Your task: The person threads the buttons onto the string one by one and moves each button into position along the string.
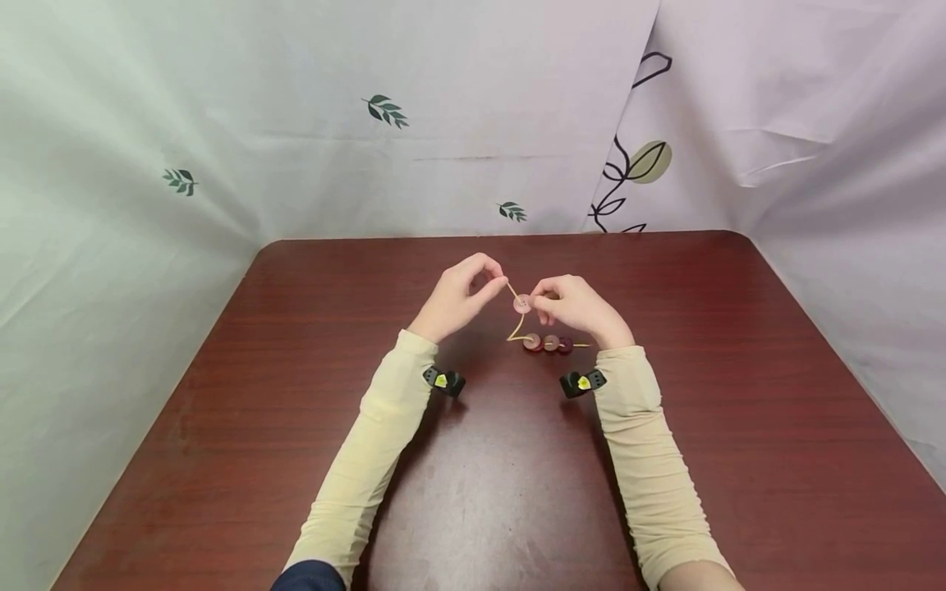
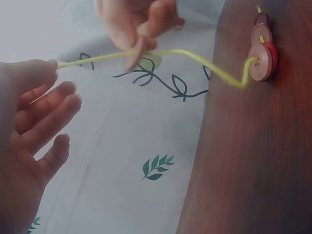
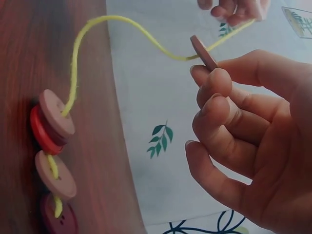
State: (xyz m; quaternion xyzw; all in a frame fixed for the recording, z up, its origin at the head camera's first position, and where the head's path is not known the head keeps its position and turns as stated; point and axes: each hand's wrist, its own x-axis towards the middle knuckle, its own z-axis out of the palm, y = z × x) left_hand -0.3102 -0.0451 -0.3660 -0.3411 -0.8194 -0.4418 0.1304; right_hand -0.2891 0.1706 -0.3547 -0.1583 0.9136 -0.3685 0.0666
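Note:
Between the thumb and fingers of my left hand (image 1: 460, 299) I pinch the end of a yellow cord (image 2: 197, 59). My right hand (image 1: 578, 310) pinches a pinkish-brown button (image 3: 201, 49) by its edge. The cord passes through this button, which is edge-on in the right wrist view. From there it sags and bends down to several buttons strung on its other part, lying on the table. Among these are a pinkish-brown button (image 3: 57, 113), a red one (image 3: 43, 132) behind it, another pinkish-brown one (image 3: 57, 176) and a dark maroon one (image 3: 62, 220).
The dark red-brown wooden table (image 1: 473, 492) reaches back to a pale cloth (image 1: 310, 107) printed with leaves, which also hangs at both sides. A small black camera (image 1: 445, 381) sits at my left wrist and another camera (image 1: 582, 383) at my right.

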